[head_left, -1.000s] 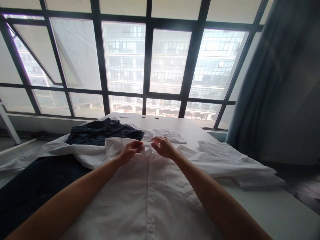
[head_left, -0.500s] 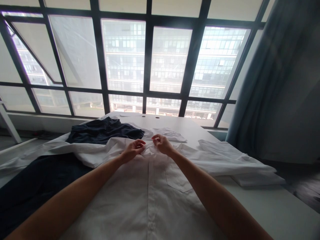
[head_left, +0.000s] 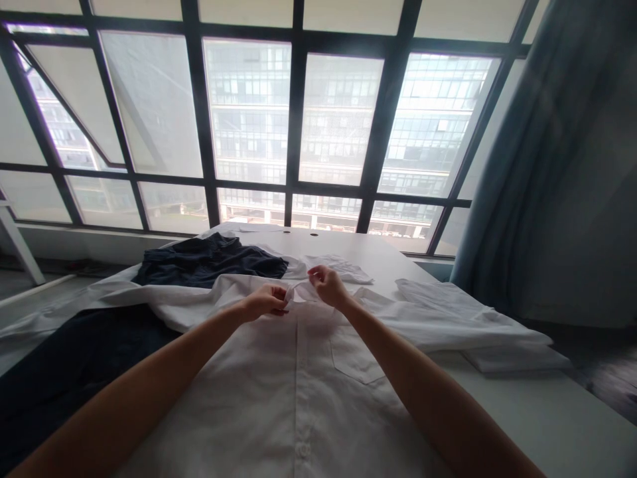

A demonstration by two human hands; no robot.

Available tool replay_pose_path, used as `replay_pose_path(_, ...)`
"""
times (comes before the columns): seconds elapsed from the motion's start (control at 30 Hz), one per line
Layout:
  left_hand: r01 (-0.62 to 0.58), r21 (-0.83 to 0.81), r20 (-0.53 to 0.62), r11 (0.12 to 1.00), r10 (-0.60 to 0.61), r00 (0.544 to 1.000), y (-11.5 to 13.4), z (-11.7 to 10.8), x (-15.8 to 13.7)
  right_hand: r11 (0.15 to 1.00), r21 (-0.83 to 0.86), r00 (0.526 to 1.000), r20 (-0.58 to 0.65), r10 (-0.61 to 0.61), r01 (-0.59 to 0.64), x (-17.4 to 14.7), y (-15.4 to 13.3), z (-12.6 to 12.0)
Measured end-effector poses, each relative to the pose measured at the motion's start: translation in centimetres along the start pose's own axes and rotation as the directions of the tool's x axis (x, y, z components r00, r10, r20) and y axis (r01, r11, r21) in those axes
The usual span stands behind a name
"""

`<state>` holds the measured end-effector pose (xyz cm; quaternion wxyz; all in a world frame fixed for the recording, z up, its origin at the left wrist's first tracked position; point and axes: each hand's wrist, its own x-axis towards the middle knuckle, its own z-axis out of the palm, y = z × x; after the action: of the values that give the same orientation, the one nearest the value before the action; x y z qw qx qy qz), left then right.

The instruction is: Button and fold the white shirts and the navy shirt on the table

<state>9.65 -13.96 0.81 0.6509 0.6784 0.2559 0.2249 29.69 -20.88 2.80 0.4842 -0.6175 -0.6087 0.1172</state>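
Note:
A white button-up shirt (head_left: pixel 239 405) lies spread front side up before me, its placket running down the middle and a chest pocket on the right. At its far end my left hand (head_left: pixel 269 301) pinches the left side of the collar (head_left: pixel 300 292). Just to the right, my right hand (head_left: pixel 326 284) has its fingers closed on the collar's other side, a little higher. Between the two hands the collar cloth is slightly lifted. Both forearms reach over the shirt front. The fingertips' exact grip is partly hidden.
Dark shorts or trousers (head_left: pixel 209 260) lie beyond my left hand, and dark cloth (head_left: pixel 84 365) lies at near left. Folded white garments (head_left: pixel 512 355) rest at right on the white table (head_left: pixel 562 411). Windows (head_left: pixel 338 119) stand behind; a grey curtain (head_left: pixel 517 172) hangs at right.
My left hand has moved slightly down and closed on the collar. My right hand has shifted slightly right and up. The collar cloth between them is more raised.

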Motion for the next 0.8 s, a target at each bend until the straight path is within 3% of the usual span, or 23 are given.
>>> replay_pose_path(0.07,-0.065,-0.085,-0.085,0.994,0.058,0.995,0.1,0.3,0.0,0.967,-0.194,0.980,-0.081,-0.182,0.163,-0.4,-0.6,-0.3)
replay_pose_path(0.13,-0.126,-0.119,-0.157,0.985,0.107,0.982,0.0,0.6,0.1,0.886,-0.349,0.934,-0.070,-0.350,0.305,-0.9,-1.3,-0.6)
replay_pose_path(0.2,-0.185,-0.119,-0.196,0.975,0.160,0.968,-0.2,0.9,0.1,0.805,-0.422,0.896,0.040,-0.443,0.417,-1.4,-2.1,-0.9)
replay_pose_path(0.3,-0.250,-0.137,-0.202,0.959,0.220,0.954,-0.5,1.1,0.2,0.742,-0.391,0.838,0.276,-0.470,0.545,-1.9,-3.1,-1.0)
replay_pose_path(0.4,-0.307,-0.174,-0.217,0.936,0.267,0.939,-0.8,1.1,0.4,0.754,-0.396,0.844,0.363,-0.396,0.524,-2.3,-3.7,-0.7)
replay_pose_path(0.57,-0.288,-0.218,-0.259,0.933,0.229,0.938,-0.6,1.3,0.4,0.796,-0.485,0.927,0.275,-0.255,0.363,-2.6,-3.8,-0.1)
replay_pose_path(0.8,-0.248,-0.302,-0.206,0.920,0.191,0.960,-0.4,1.8,0.2,0.849,-0.415,0.933,0.284,-0.221,0.327,-2.6,-3.1,0.3)
